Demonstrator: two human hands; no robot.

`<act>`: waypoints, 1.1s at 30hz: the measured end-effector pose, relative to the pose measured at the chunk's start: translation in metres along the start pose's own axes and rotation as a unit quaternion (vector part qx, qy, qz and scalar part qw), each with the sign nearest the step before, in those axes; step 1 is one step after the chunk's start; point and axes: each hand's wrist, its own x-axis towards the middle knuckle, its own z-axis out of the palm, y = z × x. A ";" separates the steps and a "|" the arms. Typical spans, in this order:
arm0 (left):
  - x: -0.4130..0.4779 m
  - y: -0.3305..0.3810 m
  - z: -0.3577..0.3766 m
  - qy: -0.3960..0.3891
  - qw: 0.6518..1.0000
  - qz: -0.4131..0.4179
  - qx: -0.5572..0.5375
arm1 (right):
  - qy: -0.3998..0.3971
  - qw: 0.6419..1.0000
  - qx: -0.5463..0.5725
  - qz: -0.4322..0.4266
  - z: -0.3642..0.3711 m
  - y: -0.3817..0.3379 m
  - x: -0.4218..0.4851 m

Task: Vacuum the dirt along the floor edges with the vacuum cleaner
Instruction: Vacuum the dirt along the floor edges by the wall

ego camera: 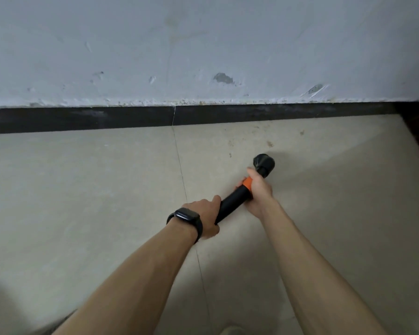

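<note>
My left hand [203, 221] grips the rear of the vacuum cleaner [231, 205] and my right hand [259, 193] clasps its orange collar [247, 183], nozzle [264, 163] over the floor [107, 177] near the dirt [269, 143] (stiff, light plastic, I judge; steer from the collar).

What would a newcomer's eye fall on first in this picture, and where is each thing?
Two hands grip a black vacuum tube at centre: the left hand, wearing a dark watch, lower down, the right hand by its orange band. Past the nozzle, brown dirt specks dot the pale floor before the black skirting.
</note>
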 end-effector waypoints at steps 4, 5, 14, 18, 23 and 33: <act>-0.019 -0.029 0.011 0.022 1.000 -0.004 0.015 | -0.021 1.000 0.002 -0.008 0.023 0.026 -0.011; -0.023 -0.036 0.012 0.025 1.000 -0.006 0.011 | -0.025 1.000 -0.001 -0.010 0.028 0.031 -0.012; -0.039 -0.077 0.011 0.062 0.998 -0.027 0.015 | -0.028 1.000 0.013 -0.003 0.066 0.055 -0.021; -0.034 -0.069 0.011 0.070 0.997 -0.012 0.020 | -0.013 1.000 0.022 0.007 0.068 0.049 -0.014; -0.022 -0.062 0.016 0.090 0.995 -0.026 0.029 | -0.015 0.999 0.042 0.015 0.069 0.043 -0.002; -0.001 -0.063 0.013 0.129 0.991 -0.022 -0.008 | -0.031 0.999 0.011 0.018 0.084 0.028 0.022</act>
